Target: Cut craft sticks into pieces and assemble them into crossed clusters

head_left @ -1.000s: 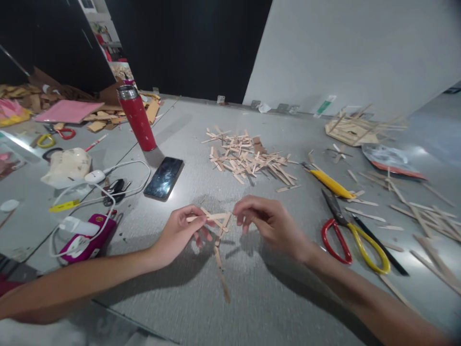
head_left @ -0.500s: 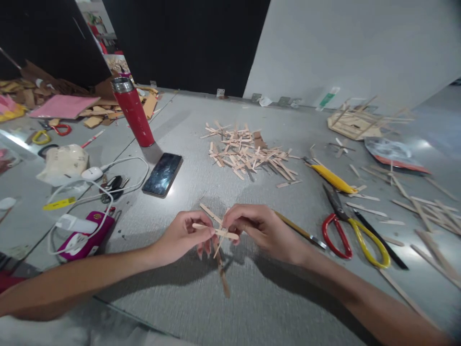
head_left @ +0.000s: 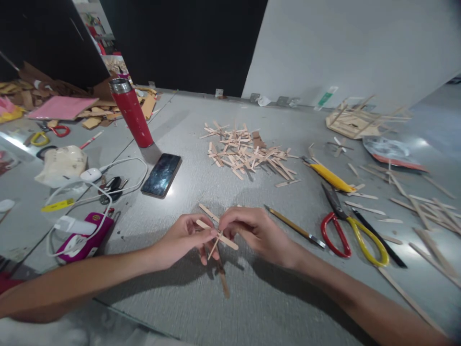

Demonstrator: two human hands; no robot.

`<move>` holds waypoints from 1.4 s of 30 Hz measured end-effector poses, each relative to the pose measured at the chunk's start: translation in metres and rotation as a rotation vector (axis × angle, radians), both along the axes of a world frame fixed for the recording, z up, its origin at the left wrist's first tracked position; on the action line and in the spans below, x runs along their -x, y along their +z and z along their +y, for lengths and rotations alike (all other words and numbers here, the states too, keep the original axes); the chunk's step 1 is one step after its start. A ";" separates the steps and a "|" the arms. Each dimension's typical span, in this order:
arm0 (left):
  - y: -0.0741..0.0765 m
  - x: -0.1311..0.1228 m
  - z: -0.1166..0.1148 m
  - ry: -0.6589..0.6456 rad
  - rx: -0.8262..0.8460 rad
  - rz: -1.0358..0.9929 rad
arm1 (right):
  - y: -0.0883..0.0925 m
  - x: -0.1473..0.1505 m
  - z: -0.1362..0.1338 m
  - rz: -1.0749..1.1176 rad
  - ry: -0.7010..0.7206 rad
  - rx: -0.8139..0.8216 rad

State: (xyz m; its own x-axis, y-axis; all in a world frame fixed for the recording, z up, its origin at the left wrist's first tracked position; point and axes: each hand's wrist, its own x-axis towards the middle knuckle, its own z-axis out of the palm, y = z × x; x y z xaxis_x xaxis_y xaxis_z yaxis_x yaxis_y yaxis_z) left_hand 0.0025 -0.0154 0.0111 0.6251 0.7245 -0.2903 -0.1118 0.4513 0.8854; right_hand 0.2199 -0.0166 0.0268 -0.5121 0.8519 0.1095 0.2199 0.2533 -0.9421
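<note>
"What's that they've got, just below the centre of the view?"

"A little cluster of joined sticks (head_left: 229,242), pale wood, flat and thin. The top one lies slantwise, with a rounded end pointing down to the right."

"Just the one stick?"

"No, others cross beneath it. One end pokes out at the upper left of the cluster, and a thinner piece slants down to the lower left. They meet in a rough star."

"And the brownish strip (head_left: 224,283) underneath?"

"Darker than the rest, running towards the bottom of the frame. Its upper part is behind the fingers, so I can't say whether it's attached."

"How's the left hand (head_left: 187,238) holding on?"

"Thumb on top, fingers below, clamped on the sticks close to the crossing."

"The right hand (head_left: 257,235)?"

"Fingertips bunched right at the crossing. Whether they're pinching anything, I can't tell; the knuckles hide it."

"Plenty more wood about."

"A loose pile (head_left: 248,154) of similar sticks, above the hands near mid-frame. Right of the hands there's a slim brown-handled tool (head_left: 295,227), then scissors (head_left: 341,211) with one red and one yellow handle."
</note>
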 end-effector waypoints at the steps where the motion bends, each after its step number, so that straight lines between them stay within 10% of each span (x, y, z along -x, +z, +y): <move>1: 0.000 0.000 0.000 -0.002 0.003 0.007 | 0.000 0.000 0.000 -0.008 0.002 -0.010; 26: 0.001 0.002 0.006 0.167 -0.160 0.131 | -0.007 0.005 -0.007 -0.039 -0.080 0.314; 33: 0.007 0.002 0.006 0.106 -0.243 0.156 | 0.001 0.009 -0.013 -0.175 -0.147 0.106; 42: -0.006 0.000 0.006 0.168 -0.162 0.038 | -0.022 0.026 -0.020 0.135 -0.208 0.415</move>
